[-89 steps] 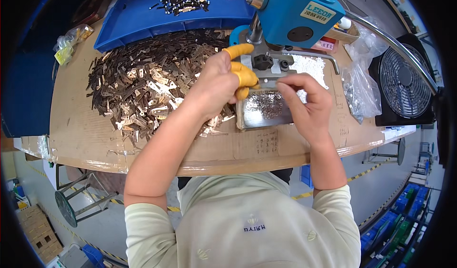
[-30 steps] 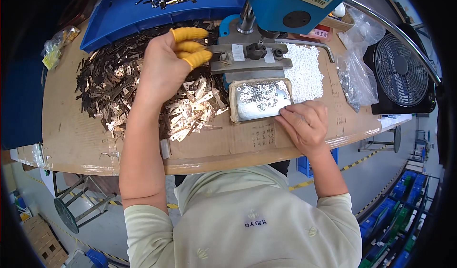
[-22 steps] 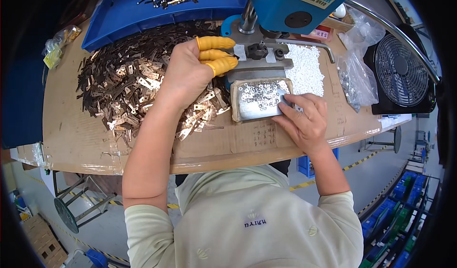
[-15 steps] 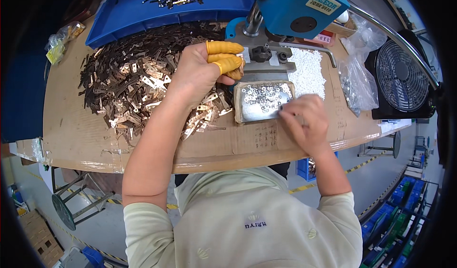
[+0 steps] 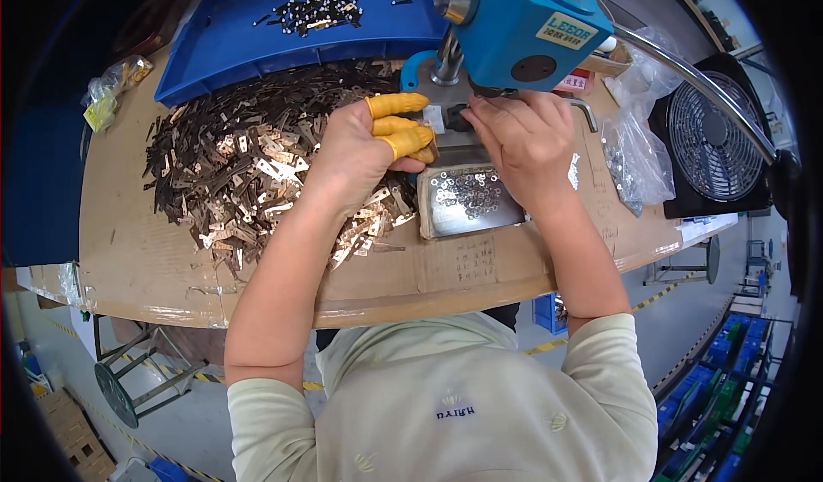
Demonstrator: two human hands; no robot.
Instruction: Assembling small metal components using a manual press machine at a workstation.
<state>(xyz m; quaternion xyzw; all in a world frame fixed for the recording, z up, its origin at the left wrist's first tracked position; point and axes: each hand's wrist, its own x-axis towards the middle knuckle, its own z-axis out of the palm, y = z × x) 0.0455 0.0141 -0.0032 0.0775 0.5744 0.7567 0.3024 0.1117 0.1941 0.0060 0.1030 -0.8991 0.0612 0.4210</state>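
Observation:
My left hand [image 5: 364, 152] wears yellow finger cots and is curled closed beside the press base [image 5: 463, 154]. A brownish edge shows at its fingertips, too little to name. My right hand [image 5: 530, 143] is pinched at the dark fixture block [image 5: 456, 119] under the blue press head [image 5: 544, 41]. Whatever lies between its fingertips is hidden. Small metal rings [image 5: 467, 192] lie in a shallow metal tray [image 5: 471, 224] just in front of the press. A large heap of dark and copper-coloured flat metal strips [image 5: 249, 165] spreads out by my left hand.
A blue bin [image 5: 223, 58] with several strips bearing white pieces stands at the back left. To the right are a black fan [image 5: 716, 135], clear plastic bags [image 5: 639, 156], a hex key [image 5: 587, 115] and a curved metal arm [image 5: 711, 88]. White small parts [image 5: 573, 172] show past my right wrist.
My right hand has moved from the tray of rings up and away to the fixture under the press head. My left hand stays nearly in place, closed. The view has shifted slightly.

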